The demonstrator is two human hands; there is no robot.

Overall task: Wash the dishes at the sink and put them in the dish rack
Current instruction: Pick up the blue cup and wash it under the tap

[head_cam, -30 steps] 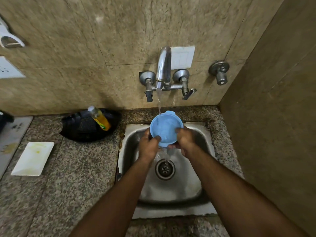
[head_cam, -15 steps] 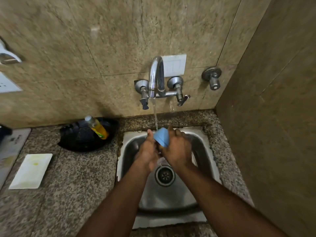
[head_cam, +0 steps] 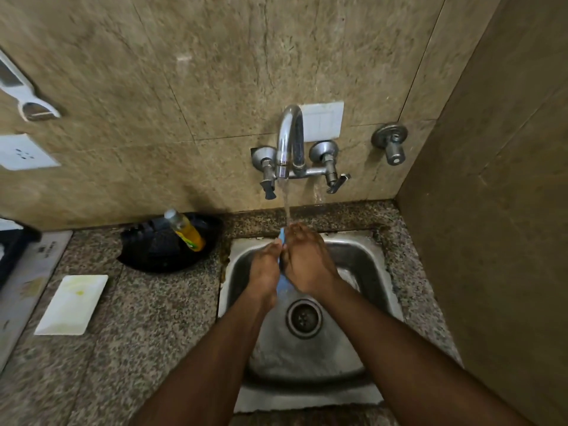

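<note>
A small blue plastic lid (head_cam: 281,282) stands on edge between my two hands over the steel sink (head_cam: 373,272), and only thin slivers of it show. My left hand (head_cam: 265,270) holds it from the left and my right hand (head_cam: 307,265) covers it from the right, fingers pointing toward the wall. Water runs from the chrome tap (head_cam: 289,139) onto my fingertips and the lid's top edge. The drain (head_cam: 303,318) lies just below my hands.
A black dish rack (head_cam: 147,250) sits on the granite counter left of the sink, with a yellow soap bottle (head_cam: 186,230) leaning in it. A white rectangular plate (head_cam: 72,304) lies further left. A tiled side wall (head_cam: 491,241) closes in on the right.
The lid was held face up toward the tap; it has since turned on edge and my hands have closed in on both its sides. The view has tilted slightly downward.
</note>
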